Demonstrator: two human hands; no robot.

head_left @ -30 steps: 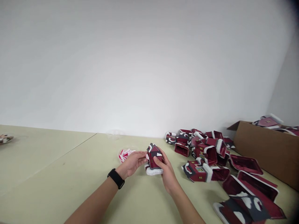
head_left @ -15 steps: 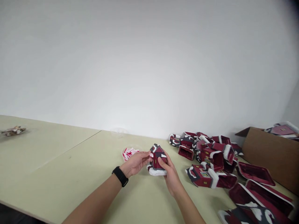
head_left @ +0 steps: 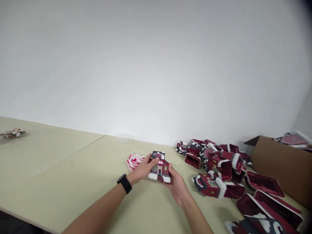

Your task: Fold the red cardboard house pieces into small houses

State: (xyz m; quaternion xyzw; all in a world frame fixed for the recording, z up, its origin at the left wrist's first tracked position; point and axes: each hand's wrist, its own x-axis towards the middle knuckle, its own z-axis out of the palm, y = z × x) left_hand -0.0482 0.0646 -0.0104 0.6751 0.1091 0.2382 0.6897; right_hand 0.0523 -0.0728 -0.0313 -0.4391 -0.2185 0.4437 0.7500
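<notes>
Between my hands is a small dark-red model house (head_left: 161, 169) with a dark roof, white snow trim and yellow windows, held upright with its front toward me. My left hand (head_left: 144, 167) grips its left side, the thumb lying across the front near a small red-and-white striped piece above the door. Around the lower right side and base, my right hand (head_left: 176, 183) is closed. Just behind my left hand, a clear round dish holds several red-and-white striped pieces (head_left: 134, 161). The undersides of the fingers are hidden by the house.
A heap of similar red model houses (head_left: 219, 165) lies along the right side of the table (head_left: 80, 182). Beyond it stands an open cardboard box (head_left: 278, 167) with more houses. A clear bag of brownish items (head_left: 13, 133) lies far left. The wall rises behind.
The house has been turned so its windowed front faces me. My left hand has gone from pinching at its side to gripping it, and my right thumb has moved to its edge.
</notes>
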